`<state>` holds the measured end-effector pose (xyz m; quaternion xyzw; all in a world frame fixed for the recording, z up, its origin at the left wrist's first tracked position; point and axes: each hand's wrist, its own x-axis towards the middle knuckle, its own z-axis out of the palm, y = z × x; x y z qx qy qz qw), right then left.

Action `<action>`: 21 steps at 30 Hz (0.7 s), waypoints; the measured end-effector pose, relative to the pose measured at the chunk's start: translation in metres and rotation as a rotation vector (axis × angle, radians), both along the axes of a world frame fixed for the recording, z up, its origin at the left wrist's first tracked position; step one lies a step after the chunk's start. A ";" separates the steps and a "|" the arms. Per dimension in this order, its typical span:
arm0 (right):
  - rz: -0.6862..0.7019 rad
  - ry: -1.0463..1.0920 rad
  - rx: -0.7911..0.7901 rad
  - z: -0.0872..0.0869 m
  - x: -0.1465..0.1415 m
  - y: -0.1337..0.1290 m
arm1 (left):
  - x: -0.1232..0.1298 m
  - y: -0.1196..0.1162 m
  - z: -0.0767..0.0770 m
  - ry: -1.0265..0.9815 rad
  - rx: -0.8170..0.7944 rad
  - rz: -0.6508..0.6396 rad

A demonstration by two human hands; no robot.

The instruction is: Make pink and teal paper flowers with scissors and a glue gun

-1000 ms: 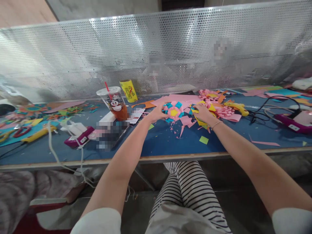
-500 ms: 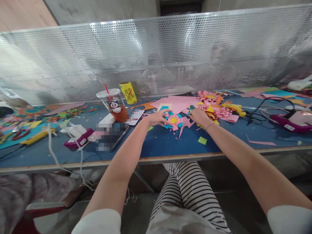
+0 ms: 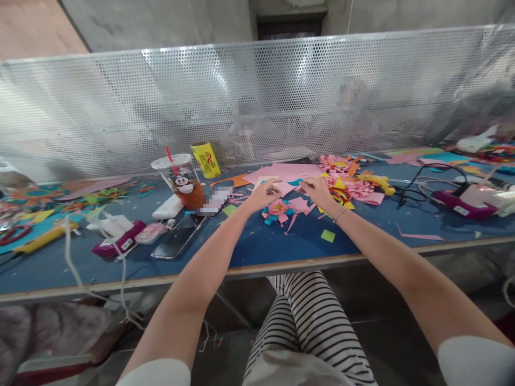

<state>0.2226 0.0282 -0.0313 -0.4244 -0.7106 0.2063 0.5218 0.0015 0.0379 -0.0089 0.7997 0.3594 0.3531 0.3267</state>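
My left hand (image 3: 263, 195) hovers just above and left of a paper flower, its curved fingers apart with nothing seen between them. The flower (image 3: 277, 211), with pink and blue petals, lies on the blue tabletop. Opposite it, my right hand (image 3: 317, 192) pinches a small blue paper piece (image 3: 295, 182) at its fingertips. Behind both hands spreads a large pink sheet (image 3: 281, 170). Pink scraps (image 3: 300, 205) lie between the flower and my right hand. Scissors with red handles (image 3: 341, 194) rest on yellow paper beyond my right wrist.
A lidded drink cup (image 3: 189, 185), a yellow container (image 3: 206, 160) and a phone (image 3: 177, 238) stand or lie to the left. Purple power strips (image 3: 120, 238) with cables are at both sides. Pink paper flowers (image 3: 358, 187) and a yellow glue gun (image 3: 378, 182) lie right. A perforated metal screen (image 3: 225, 107) runs behind.
My left hand has let go of the flower and lifted, and the flower now sits lower and tilted. My right hand has moved slightly left with the blue paper piece. The view has shifted slightly.
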 end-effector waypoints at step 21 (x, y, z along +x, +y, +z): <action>0.208 0.053 -0.023 0.006 -0.010 -0.018 | 0.021 -0.018 -0.003 0.060 0.190 0.070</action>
